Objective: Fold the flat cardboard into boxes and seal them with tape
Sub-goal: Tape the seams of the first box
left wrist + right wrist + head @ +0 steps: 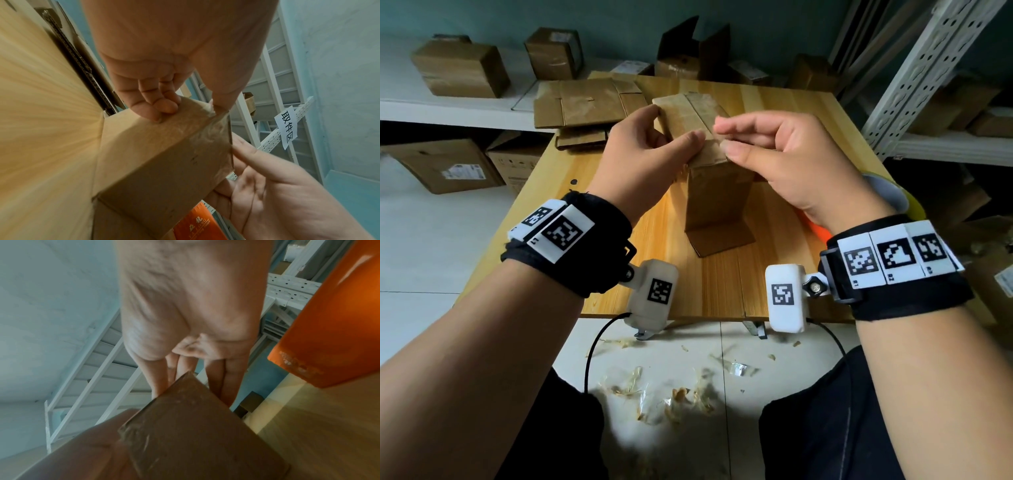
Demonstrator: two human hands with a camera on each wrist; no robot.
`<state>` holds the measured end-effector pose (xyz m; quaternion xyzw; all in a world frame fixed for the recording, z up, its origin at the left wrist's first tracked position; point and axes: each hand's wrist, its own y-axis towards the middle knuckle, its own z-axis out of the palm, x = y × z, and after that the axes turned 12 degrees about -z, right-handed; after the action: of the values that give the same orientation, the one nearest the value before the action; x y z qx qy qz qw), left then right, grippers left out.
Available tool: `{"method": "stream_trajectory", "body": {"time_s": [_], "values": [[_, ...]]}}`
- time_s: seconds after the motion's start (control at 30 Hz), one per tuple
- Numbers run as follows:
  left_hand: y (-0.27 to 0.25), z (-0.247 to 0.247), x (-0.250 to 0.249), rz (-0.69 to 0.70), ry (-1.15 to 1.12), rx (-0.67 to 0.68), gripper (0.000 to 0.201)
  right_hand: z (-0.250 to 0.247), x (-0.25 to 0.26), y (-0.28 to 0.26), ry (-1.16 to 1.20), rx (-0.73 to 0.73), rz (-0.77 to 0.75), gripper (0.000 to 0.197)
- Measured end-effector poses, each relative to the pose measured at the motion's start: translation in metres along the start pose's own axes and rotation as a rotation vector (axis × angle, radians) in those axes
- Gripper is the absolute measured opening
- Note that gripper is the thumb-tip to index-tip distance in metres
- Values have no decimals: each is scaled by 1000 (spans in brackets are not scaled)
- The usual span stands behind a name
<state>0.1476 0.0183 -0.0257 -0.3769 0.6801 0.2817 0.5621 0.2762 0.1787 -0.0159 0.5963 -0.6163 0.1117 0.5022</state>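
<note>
Left hand (650,161) grips the upright box (717,202) top; right hand (784,157) pinches its upper edge. The box stands tall mid-table (791,113).

Both forearms reach forward, wrists banded. Left hand (643,161) arched, thumb and curled fingers (164,104) clamped in a firm grip. Right hand (780,154) alongside — fingers (226,378) extended, thumb tucked below, pinching, it seems; the wrist view is blurred.
</note>
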Motion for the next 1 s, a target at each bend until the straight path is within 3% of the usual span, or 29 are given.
{"method": "stream_trajectory", "body": {"time_s": [0.13, 0.2, 0.27, 0.33, 0.47, 0.63, 0.77, 0.9, 1.0], "values": [[0, 0, 0, -1, 4, 4, 29, 6, 5, -1, -86, -4, -19, 57], [0, 1, -1, 6, -5, 1, 32, 6, 4, -1, -97, 6, -13, 55], [2, 2, 1, -1, 9, -6, 58, 2, 1, 0, -99, 34, -15, 55], [5, 3, 4, 7, 23, -5, 71, -3, -1, 0, -90, 87, -11, 59], [11, 4, 7, 6, -2, 33, 55, -12, -1, -1, -83, 136, 19, 63], [13, 8, 7, 4, 4, 35, 61, -6, 0, -3, -63, 19, 7, 64], [11, 10, 9, 23, 26, -33, 78, -8, -1, -2, -39, 40, 14, 61], [8, 5, 9, 90, 77, -106, 66, -10, -5, -3, -29, 74, 13, 58], [5, 0, 7, 71, 64, -13, 82, -11, -7, -4, -55, 101, 9, 60]]}}
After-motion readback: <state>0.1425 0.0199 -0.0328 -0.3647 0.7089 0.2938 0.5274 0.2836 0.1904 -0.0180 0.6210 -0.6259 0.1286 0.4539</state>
